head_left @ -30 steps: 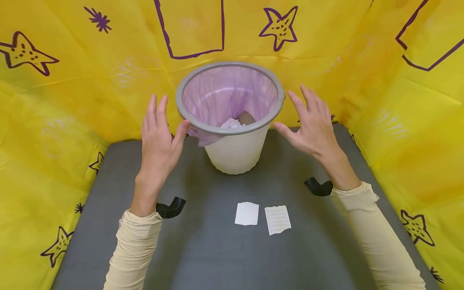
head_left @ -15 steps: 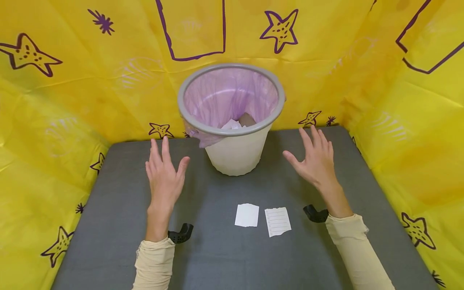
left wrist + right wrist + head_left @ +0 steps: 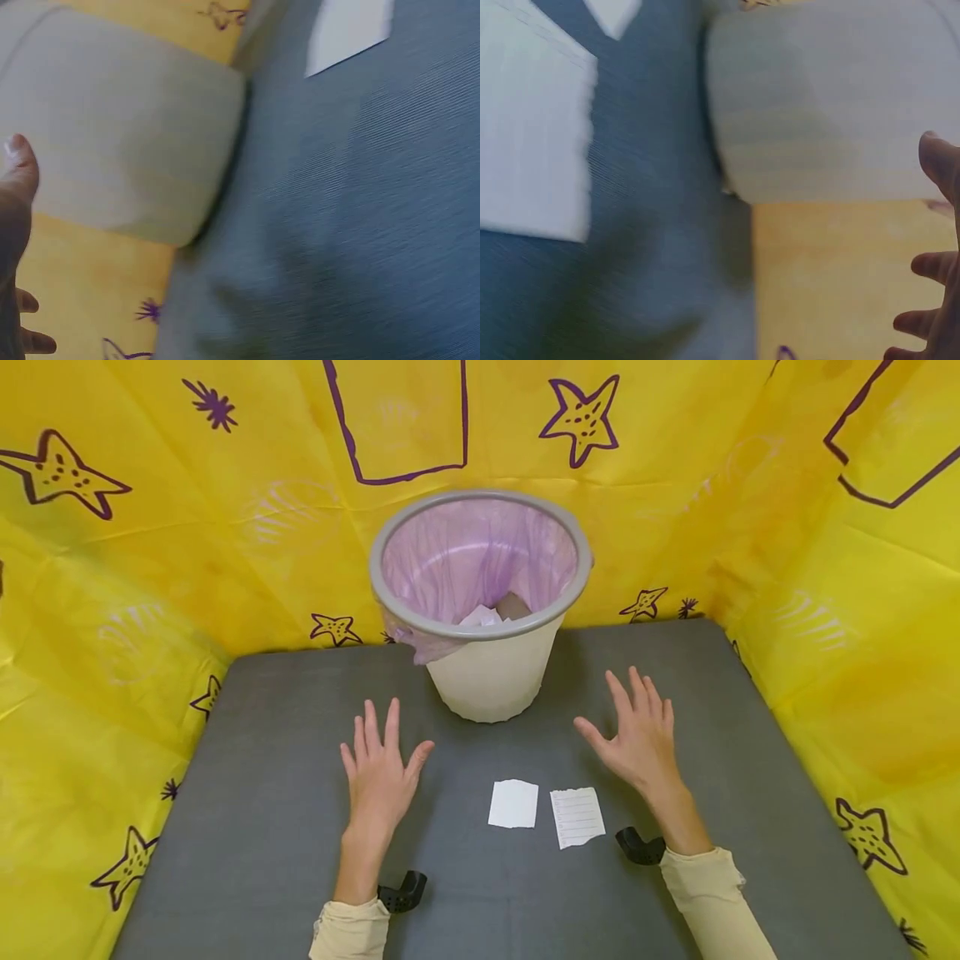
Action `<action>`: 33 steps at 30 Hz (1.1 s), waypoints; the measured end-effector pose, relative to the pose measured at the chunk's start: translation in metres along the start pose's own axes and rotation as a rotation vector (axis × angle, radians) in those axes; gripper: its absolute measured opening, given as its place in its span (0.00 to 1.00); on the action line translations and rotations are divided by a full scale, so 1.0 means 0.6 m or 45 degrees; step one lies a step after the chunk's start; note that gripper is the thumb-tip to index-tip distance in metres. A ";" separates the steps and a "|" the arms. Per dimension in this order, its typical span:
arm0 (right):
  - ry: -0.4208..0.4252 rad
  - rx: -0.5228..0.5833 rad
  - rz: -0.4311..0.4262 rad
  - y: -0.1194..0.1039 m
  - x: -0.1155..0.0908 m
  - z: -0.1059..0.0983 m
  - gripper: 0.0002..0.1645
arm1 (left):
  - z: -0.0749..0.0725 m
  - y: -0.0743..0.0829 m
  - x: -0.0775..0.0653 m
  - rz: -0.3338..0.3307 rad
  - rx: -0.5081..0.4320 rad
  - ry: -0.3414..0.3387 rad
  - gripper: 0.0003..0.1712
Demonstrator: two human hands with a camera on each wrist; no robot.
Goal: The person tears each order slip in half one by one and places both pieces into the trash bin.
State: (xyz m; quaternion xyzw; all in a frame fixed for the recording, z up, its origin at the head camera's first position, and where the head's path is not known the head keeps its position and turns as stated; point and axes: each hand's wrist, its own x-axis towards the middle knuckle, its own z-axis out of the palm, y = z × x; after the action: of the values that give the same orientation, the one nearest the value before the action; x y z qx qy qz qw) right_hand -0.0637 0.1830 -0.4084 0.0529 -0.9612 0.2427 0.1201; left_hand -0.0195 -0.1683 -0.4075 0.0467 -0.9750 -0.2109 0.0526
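Observation:
In the head view my left hand (image 3: 381,785) hovers over the grey table, its fingers spread and nothing in them. My right hand (image 3: 637,739) is likewise spread and holds nothing, above and beyond the lined paper piece (image 3: 577,817). Left of that lies a blank white paper piece (image 3: 513,803), flat on the table between the hands. Behind both hands stands a white waste bin (image 3: 491,681) with a grey rim and a purple liner (image 3: 450,556). Crumpled white paper (image 3: 482,616) and a brown piece (image 3: 513,607) are inside. Neither hand touches the bin or the papers.
The grey table (image 3: 262,827) is enclosed at the back and sides by yellow cloth (image 3: 247,527) with purple starfish drawings. A black curved piece is attached at each wrist, the left one (image 3: 402,892) and the right one (image 3: 640,846).
Both hands have drawn back from beside the bin's rim toward the near side of the table. The left hand has also moved right. Bin and papers stay in place.

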 end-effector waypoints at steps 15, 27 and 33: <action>-0.086 -0.046 0.036 -0.024 -0.075 0.083 0.51 | 0.088 0.025 -0.065 0.009 -0.014 -0.215 0.48; -0.156 -0.089 -0.073 -0.055 -0.090 0.104 0.47 | 0.095 0.050 -0.069 0.098 -0.073 -0.177 0.47; -0.099 -0.085 -0.207 -0.067 -0.092 0.113 0.40 | 0.094 0.063 -0.065 0.178 -0.128 -0.151 0.42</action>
State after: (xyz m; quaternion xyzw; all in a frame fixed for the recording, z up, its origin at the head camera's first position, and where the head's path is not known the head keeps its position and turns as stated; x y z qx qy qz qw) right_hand -0.0180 0.1177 -0.4622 0.1362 -0.9652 0.1977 0.1039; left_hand 0.0095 -0.1068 -0.4458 -0.0367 -0.9655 -0.2577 0.0116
